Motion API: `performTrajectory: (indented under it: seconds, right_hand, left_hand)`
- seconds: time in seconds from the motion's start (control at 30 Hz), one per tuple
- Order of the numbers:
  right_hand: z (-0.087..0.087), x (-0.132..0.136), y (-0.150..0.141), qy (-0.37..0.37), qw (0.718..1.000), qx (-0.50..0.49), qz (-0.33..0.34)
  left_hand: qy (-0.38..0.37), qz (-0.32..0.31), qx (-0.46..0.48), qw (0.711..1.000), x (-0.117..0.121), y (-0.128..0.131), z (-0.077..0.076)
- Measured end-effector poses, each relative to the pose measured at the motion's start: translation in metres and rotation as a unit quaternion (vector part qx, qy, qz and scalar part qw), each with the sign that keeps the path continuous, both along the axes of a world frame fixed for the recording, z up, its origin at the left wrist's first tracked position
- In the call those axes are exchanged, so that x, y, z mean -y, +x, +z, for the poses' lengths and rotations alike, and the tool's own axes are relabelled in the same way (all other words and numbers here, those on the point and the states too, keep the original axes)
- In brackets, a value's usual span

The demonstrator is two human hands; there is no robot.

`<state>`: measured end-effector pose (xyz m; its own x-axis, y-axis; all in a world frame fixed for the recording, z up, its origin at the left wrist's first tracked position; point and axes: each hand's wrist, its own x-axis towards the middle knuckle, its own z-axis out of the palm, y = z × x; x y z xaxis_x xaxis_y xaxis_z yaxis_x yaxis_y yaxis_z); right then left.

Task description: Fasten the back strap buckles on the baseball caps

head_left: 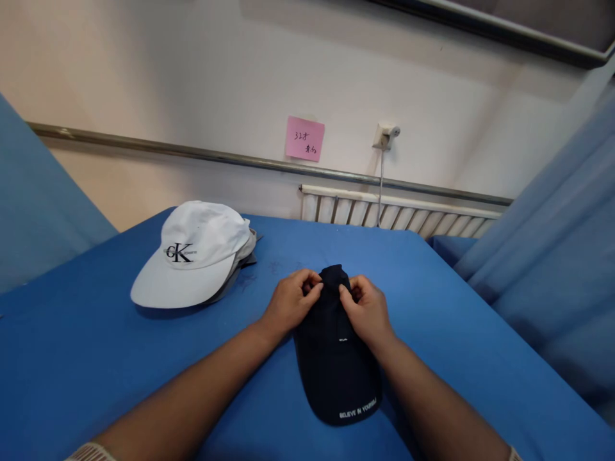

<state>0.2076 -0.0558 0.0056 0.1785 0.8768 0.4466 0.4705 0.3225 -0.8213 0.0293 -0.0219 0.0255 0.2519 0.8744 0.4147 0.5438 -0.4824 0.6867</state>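
Note:
A dark navy cap lies on the blue table right in front of me, its brim toward me with white lettering along the edge. My left hand pinches the left side of the cap's crown, fingers curled closed. My right hand grips the right side of the crown the same way. The crown is squeezed narrow between both hands. A white cap with a black logo rests to the left on a small stack of other caps, apart from my hands.
Blue curtains hang at the left and right. A wall rail, a pink note, a radiator and a wall socket with a cord stand behind the table's far edge.

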Motion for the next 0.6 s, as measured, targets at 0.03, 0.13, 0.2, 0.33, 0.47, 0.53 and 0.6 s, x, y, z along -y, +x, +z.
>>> performTrajectory:
  seconds: [0.03,0.13,0.2,0.33,0.47,0.53,0.6]
  right_hand:
    - [0.001,0.001,0.003,0.021,1.000,0.012,-0.006]
    - [0.004,0.000,0.015,0.065,0.997,0.029,-0.015]
    - [0.002,-0.003,0.024,0.048,0.998,0.047,-0.011]
    - [-0.007,-0.012,0.035,-0.056,0.993,0.088,0.049]
    - [-0.012,-0.018,0.036,-0.103,0.984,0.127,0.071]
    - [-0.010,-0.020,0.034,-0.114,0.979,0.157,0.070]
    - [-0.007,-0.023,0.032,-0.115,0.973,0.191,0.061]
  left_hand:
    - [0.017,0.005,-0.004,1.000,0.001,-0.003,0.005]
    - [0.027,0.017,-0.001,0.999,0.000,-0.015,0.010]
    - [0.002,0.020,0.013,1.000,-0.002,-0.021,0.006]
    - [-0.055,0.024,0.051,0.997,-0.006,-0.026,-0.007]
    - [-0.075,0.027,0.064,0.995,-0.009,-0.024,-0.011]
    - [-0.080,0.032,0.063,0.994,-0.010,-0.023,-0.010]
    - [-0.080,0.040,0.063,0.994,-0.011,-0.021,-0.011]
